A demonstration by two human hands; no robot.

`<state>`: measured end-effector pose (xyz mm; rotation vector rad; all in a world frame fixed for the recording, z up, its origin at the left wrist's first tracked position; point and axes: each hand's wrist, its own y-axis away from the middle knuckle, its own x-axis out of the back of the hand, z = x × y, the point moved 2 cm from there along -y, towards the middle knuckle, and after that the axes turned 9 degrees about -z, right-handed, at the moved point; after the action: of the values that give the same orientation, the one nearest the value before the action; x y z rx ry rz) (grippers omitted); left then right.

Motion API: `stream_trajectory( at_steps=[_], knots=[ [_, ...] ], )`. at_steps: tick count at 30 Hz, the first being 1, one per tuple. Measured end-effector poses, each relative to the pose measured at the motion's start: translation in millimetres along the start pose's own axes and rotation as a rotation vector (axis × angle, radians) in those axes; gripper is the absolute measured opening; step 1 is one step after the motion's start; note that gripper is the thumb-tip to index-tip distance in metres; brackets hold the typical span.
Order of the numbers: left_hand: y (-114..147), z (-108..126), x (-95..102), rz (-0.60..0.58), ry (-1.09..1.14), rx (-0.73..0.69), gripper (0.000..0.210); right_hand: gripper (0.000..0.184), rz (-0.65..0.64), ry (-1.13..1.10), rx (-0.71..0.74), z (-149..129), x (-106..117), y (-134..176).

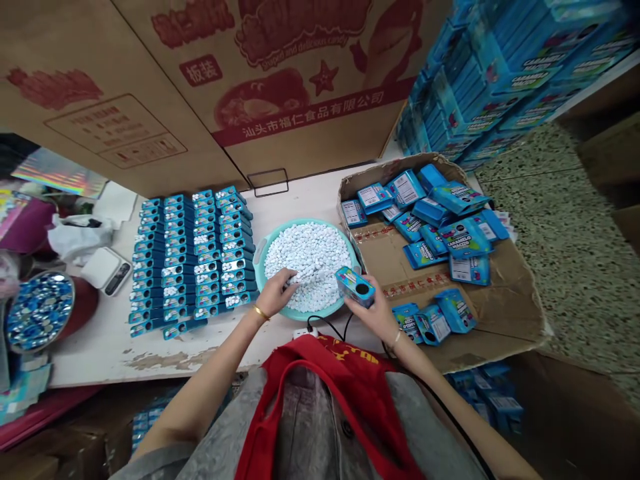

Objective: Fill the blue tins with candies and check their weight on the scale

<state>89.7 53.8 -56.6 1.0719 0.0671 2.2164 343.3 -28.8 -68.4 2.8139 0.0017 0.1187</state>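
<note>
My right grip is closed round a blue box, thumb on the near side, holding it tilted over the near right rim of the aqua basin, the dark round hole in its end facing up towards me. My left grip is down at the left of the white pieces, fingers curled and reaching in; something pale and blurred lies beside the fingertips, and I cannot tell whether I have hold of it or how far the fingers are apart. The basin sits mid-worktop, with rows of upright boxes to the left, some with white showing at their holes, and the carton of loose boxes to the right.

To do this well, I judge, I should keep the box inside the basin's rim so that strays drop back in, and steady it by its sides without squeezing, since thin card would probably buckle. The hole looks narrow, so small amounts, brought in close, should jam less, and my right fingers are best kept clear of it
</note>
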Motion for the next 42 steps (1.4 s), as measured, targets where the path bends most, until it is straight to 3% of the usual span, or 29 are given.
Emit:
stream_trajectory(
  at_steps=[2, 5, 9, 12, 16, 20, 23, 26, 29, 33, 35, 38, 42],
  knots=[
    [8.1, 8.9, 22.5, 0.004, -0.021, -0.090, 0.022, 0.042, 0.073, 0.113, 0.139, -1.0, -2.0, -14.8],
    [16.7, 26.1, 52.8, -0.034, -0.086, -0.172, 0.024, 0.030, 0.030, 0.256, 0.321, -4.0, -9.3, -30.6],
    [18.0, 53.1, 76.9, -0.190, -0.231, -0.212, 0.022, 0.041, -0.061, 0.407, 0.446, -9.1, -21.9, -38.1],
    [12.6, 74.2, 84.3, -0.317, -0.369, -0.191, 0.021, 0.048, -0.070, 0.462, 0.486, -10.2, -29.9, -38.6],
    [5.3, 106.2, 87.0, -0.442, -0.614, -0.038, 0.020, 0.049, -0.080, 0.510, 0.519, -5.6, -36.6, -38.6],
    [4.9, 141.7, 84.9, -0.484, -0.803, 0.049, 0.024, 0.052, -0.084, 0.529, 0.519, 2.3, -40.3, -39.2],
    [7.3, 150.7, 85.5, -0.471, -0.838, 0.031, 0.027, 0.053, -0.080, 0.513, 0.517, 6.5, -39.9, -40.0],
    [7.6, 121.9, 89.9, -0.354, -0.797, 0.081, 0.024, 0.049, -0.052, 0.487, 0.509, 9.3, -35.4, -43.6],
    [2.4, 58.5, 84.6, -0.234, -0.697, 0.234, 0.021, 0.041, -0.004, 0.429, 0.460, 13.7, -29.9, -53.2],
    [-16.6, -17.4, 41.6, -0.244, -0.501, 0.338, 0.021, 0.041, 0.011, 0.346, 0.351, 22.9, -31.4, -70.2],
    [-30.9, -33.4, 12.0, -0.237, -0.442, 0.311, 0.020, 0.041, -0.020, 0.308, 0.324, 25.6, -37.0, -75.1],
    [-51.3, -39.3, -24.9, -0.198, -0.343, 0.254, 0.021, 0.044, -0.079, 0.223, 0.282, 25.8, -46.4, -76.2],
    [-61.2, -43.2, -42.7, -0.152, -0.218, 0.180, 0.020, 0.046, -0.080, 0.114, 0.247, 21.0, -49.3, -69.9]
  ],
)
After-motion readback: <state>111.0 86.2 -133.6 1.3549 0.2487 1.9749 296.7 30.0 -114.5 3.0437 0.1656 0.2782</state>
